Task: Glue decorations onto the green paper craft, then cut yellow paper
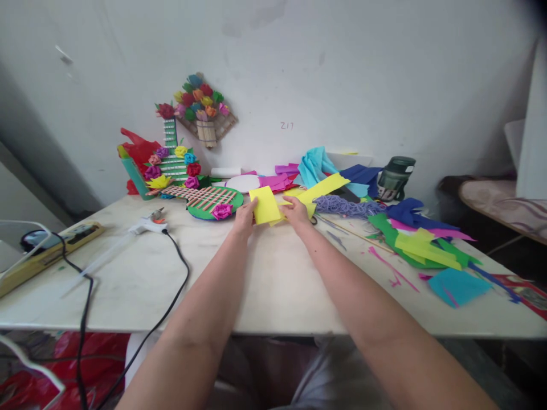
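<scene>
Both arms reach across the white table [265, 285]. My left hand [244, 218] pinches the left edge of a yellow paper sheet [265, 205], held just above the tabletop. My right hand [296, 213] grips the same yellow paper at its right side, fingers curled over it. A longer yellow strip [323, 187] runs up and to the right behind my right hand. A round green woven paper piece with a pink flower [215, 203] lies just left of my left hand.
A glue gun [149, 226] with a black cord lies at left. Paper flower crafts [175, 165] stand against the wall. Coloured paper scraps [421, 242] cover the right side, with purple yarn [346, 206] and a dark green jar [395, 177] behind.
</scene>
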{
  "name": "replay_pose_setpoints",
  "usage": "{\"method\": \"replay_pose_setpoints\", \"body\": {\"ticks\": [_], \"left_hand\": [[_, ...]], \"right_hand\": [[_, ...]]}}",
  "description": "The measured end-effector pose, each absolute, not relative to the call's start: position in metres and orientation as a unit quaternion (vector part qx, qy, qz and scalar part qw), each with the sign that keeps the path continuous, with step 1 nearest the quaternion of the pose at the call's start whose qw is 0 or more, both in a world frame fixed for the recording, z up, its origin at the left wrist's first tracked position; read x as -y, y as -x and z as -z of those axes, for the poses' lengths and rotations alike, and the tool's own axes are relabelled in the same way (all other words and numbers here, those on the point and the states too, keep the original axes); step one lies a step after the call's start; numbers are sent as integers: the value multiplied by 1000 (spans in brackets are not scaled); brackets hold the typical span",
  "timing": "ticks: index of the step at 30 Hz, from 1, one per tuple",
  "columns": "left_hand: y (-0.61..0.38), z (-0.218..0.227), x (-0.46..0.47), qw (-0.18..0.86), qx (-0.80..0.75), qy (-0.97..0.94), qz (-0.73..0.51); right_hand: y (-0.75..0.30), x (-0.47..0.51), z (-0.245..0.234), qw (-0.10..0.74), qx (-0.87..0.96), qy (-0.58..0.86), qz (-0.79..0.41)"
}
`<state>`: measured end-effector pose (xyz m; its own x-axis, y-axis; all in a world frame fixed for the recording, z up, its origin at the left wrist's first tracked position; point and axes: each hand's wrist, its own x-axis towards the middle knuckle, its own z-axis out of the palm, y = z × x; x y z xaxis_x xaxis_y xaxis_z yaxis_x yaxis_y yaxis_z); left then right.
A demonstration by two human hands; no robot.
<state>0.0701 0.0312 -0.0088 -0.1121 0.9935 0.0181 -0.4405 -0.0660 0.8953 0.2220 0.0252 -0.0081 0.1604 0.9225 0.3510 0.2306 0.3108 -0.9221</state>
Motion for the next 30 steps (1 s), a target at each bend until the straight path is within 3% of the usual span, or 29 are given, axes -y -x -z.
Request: {"method": "replay_pose_setpoints", "body": {"ticks": [6, 9, 12, 16, 23, 30], "left_hand": [[-72, 7, -31, 561, -365, -338, -662], [-74, 7, -31, 555, -360, -332, -672], [-76, 4, -29, 558, -350, -334, -674], [-77, -2, -26, 588, -339, -327, -658], [-76, -6, -24, 627, -374, -356, -584], [-77, -5, -20, 644, -340, -388, -565]], "right_hand": [[-211, -13, 6, 443, 797, 410, -24], [-205, -9, 9, 387, 821, 418, 23], [-202, -10, 14, 384, 819, 425, 32], [-201, -17, 18, 425, 794, 434, -11], [-202, -20, 14, 566, 638, 470, -226], [-203, -16, 11, 613, 568, 447, -319]]}}
